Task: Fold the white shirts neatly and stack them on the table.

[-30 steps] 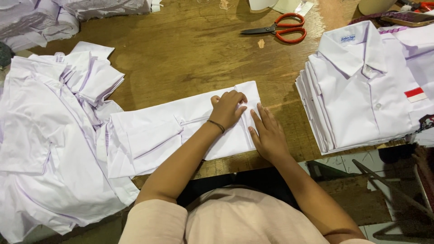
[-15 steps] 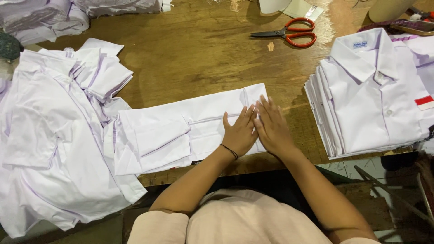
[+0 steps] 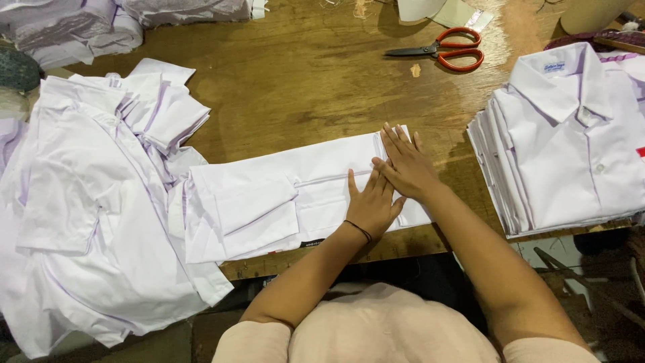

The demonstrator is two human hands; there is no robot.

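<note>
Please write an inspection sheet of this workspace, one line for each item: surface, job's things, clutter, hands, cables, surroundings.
Surface: brown wooden table, worn.
Job's things: white shirt lying flat, partly folded.
Clutter: red-handled scissors; stack of folded shirts at right; loose shirt pile at left.
Hands: left hand and right hand pressed flat on the shirt, side by side.
Cables: nothing seen.
Surroundings: dark floor below the table edge, unclear.

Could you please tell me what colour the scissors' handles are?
The scissors have red-orange handles, seen in the head view.

left hand [image 3: 371,205], right hand [image 3: 406,164], flat on folded white shirt [image 3: 269,202]
</note>
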